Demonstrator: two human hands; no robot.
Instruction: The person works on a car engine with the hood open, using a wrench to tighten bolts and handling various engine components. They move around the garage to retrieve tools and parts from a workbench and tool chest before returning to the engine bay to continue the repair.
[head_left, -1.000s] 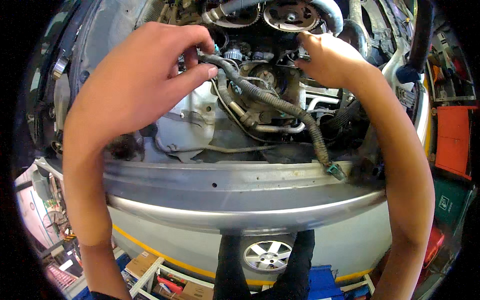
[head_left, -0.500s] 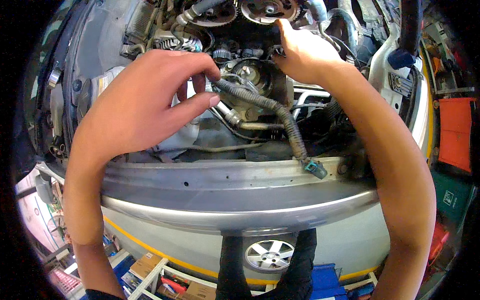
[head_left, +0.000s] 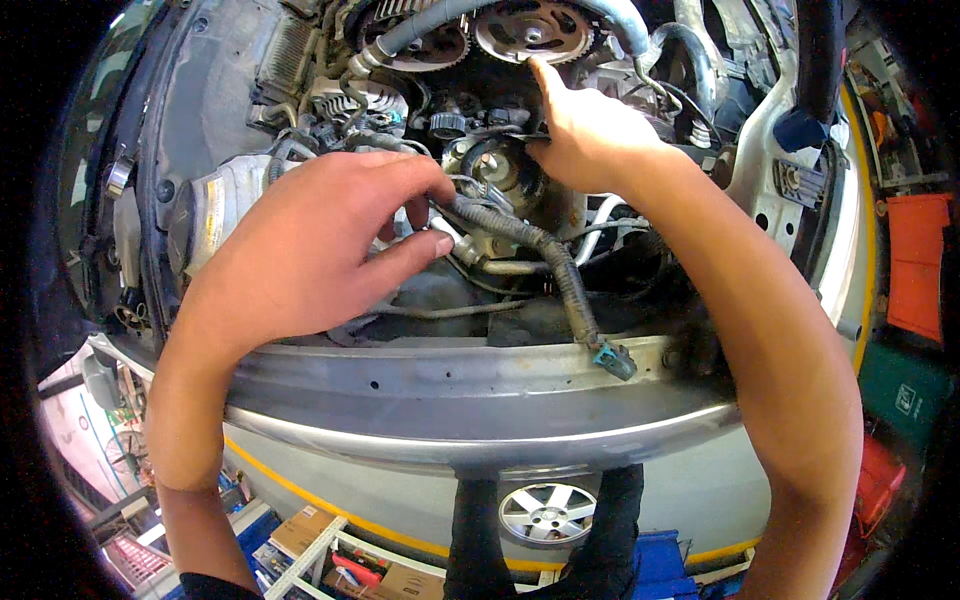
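In the open engine bay, my left hand (head_left: 320, 235) hovers over a corrugated black wiring harness (head_left: 562, 265). Its thumb and index finger are apart, and the index fingertip is at the harness's upper end; I cannot tell if it touches. A teal-and-grey connector (head_left: 615, 362) ends the harness over the front crossmember. My right hand (head_left: 598, 130) stretches its index finger to the lower rim of the right toothed pulley (head_left: 545, 30), thumb apart below; the other fingers are hidden. The left toothed pulley (head_left: 425, 50) sits beside it. Below them are a small toothed gear (head_left: 447, 124) and a round crank pulley (head_left: 495, 168).
A grey hose (head_left: 430, 22) arches across the pulleys. The silver front crossmember (head_left: 470, 375) runs between me and the engine. Metal pipes (head_left: 510, 267) pass under the harness. Behind the bumper lie a wheel (head_left: 547, 512) and a shelf with cardboard boxes (head_left: 302, 528).
The view has shifted slightly, showing more of the pulleys. My right index fingertip has moved a little left along the right pulley's lower rim. My left hand stays by the harness.
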